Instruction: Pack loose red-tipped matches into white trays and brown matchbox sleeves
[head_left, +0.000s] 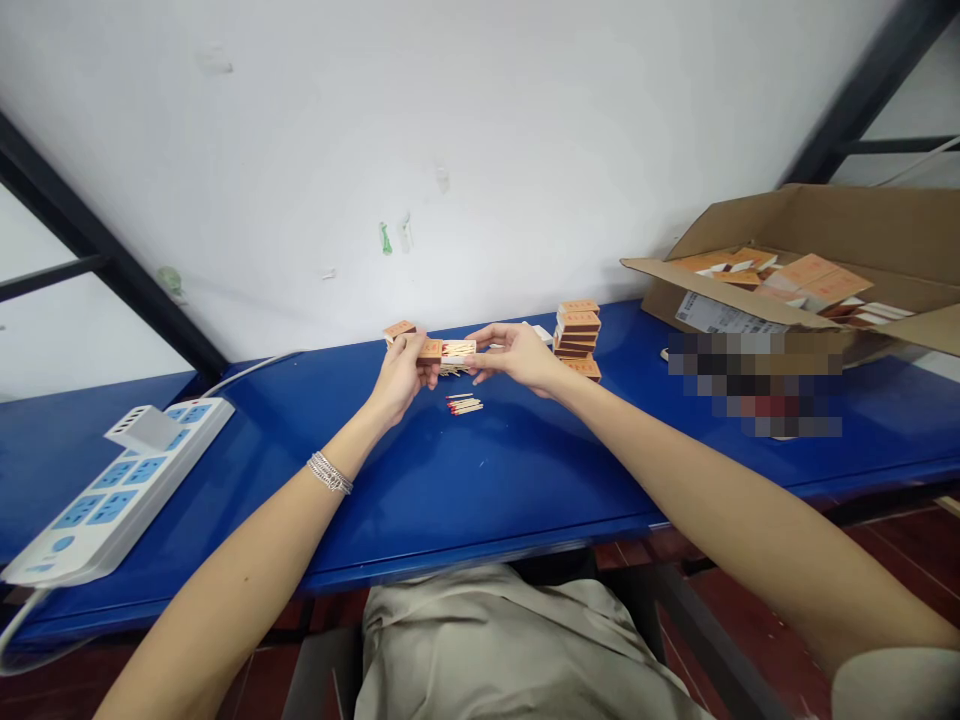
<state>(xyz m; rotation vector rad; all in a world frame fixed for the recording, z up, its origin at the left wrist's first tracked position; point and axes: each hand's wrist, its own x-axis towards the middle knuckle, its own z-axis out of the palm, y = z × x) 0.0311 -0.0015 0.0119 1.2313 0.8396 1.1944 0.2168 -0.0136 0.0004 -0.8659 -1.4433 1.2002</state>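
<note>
I see the left hand gripping 1 matchbox, the right hand its 1 tray, well behind the desk edge.

Two hands – one held matchbox, one power strip, one cardboard carton

Orange matchbox is slid partway open, white tray sticking out to the right, full of pale matchsticks, held over the blue counter.
</note>
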